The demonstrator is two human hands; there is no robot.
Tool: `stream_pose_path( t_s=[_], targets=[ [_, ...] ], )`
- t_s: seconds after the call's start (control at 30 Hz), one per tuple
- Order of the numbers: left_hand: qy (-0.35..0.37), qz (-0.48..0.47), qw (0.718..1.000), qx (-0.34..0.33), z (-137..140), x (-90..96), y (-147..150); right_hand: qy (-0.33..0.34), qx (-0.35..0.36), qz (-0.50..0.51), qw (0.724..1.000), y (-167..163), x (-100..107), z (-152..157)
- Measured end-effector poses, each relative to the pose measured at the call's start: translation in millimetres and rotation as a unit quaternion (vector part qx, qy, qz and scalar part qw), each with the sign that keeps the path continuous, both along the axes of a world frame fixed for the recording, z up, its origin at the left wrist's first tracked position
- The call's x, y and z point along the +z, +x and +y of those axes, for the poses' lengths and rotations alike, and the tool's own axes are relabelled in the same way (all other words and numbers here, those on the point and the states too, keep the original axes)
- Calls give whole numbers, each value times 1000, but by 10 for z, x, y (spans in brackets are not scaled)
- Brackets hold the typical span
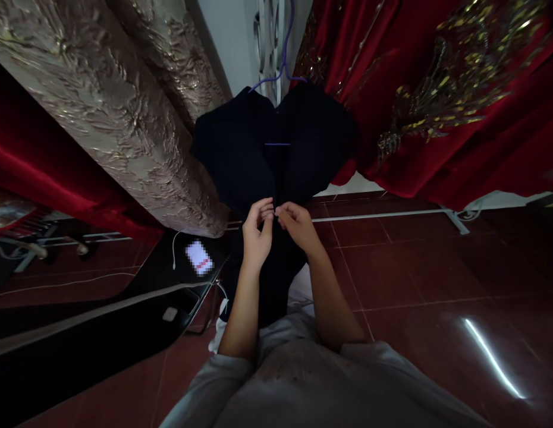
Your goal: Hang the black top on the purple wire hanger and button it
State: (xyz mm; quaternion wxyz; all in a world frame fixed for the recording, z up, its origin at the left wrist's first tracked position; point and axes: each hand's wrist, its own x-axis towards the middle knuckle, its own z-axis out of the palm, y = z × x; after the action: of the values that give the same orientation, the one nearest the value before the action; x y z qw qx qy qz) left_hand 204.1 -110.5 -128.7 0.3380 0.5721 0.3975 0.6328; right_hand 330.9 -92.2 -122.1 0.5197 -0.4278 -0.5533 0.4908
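A dark, short-sleeved garment (pixel 241 142) with a front opening hangs from a purple hanger (pixel 283 68) in front of me. Part of the hanger's lower bar shows through its neckline. My left hand (pixel 258 235) is at the left edge of the opening, its fingers bent and the thumb against the cloth. Close beside it, my right hand (pixel 298 226) pinches the right edge between thumb and forefinger. The fingertips of both hands nearly meet. Any button or fastening there is too small and dark to make out.
A black table (pixel 125 333) on the left bears a phone (pixel 198 258), a white cable (pixel 173 252) and a small white object (pixel 170 314). Textured beige cloth (pixel 125 113) and red embroidered cloth (pixel 419 77) hang on either side. A metal rail (pixel 383 214) runs low above the red tiled floor (pixel 414 261).
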Motion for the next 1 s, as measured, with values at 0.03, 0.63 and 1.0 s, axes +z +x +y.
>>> stream_pose_path(
  t_s=[0.03, 0.63, 1.0],
  targets=[
    [1, -1, 1000, 5, 7, -20, -2, 1, 9, -2, 1000, -1, -2, -7],
    [9, -70, 997, 29, 29, -73, 41, -32, 33, 80, 996, -59, 177, -76],
    [8, 48, 999, -2, 445, -311, 209, 183, -129, 75, 972, -45, 1517, 976]
  ],
)
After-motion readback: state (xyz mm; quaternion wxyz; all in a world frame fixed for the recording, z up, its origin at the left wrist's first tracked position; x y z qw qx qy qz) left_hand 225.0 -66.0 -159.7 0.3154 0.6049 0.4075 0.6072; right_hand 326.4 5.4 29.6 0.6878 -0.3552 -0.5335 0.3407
